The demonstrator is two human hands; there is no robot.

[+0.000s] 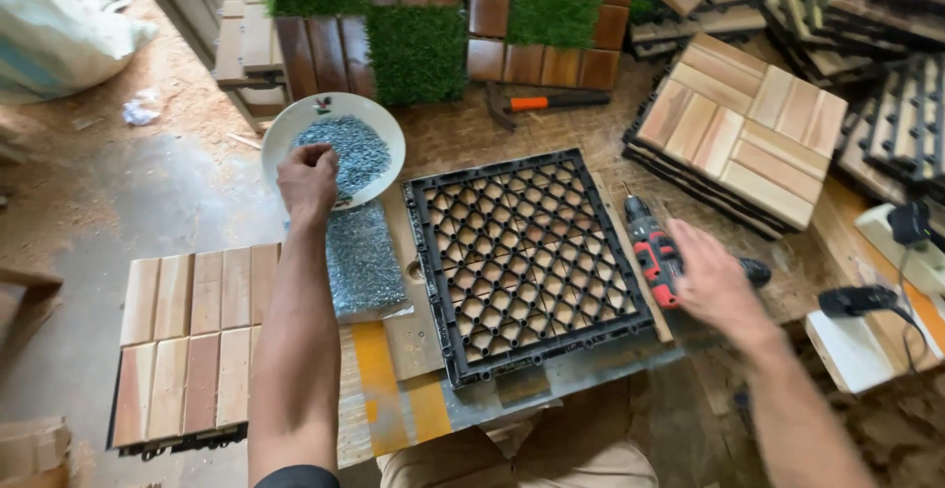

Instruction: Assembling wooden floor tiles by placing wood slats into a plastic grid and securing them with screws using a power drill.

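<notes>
Two hands [308, 178] [717, 281] flanking black grid tile [527, 262] edges.

bowl [285, 134] of screws – left of grid tile [527, 262] | drill [658, 257] – right of tile

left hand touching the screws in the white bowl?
Touching. Head view: the left hand reaches into the white bowl, fingertips down in the screws, no gap.

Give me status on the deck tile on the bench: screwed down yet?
Done: finished wood tiles are stacked at the right, and the black grid base lies face up over slats. In hand: the left hand reaches into the white bowl of screws; the right hand rests on the red drill. Left: whether any screws are in the grid cannot be told.
</notes>
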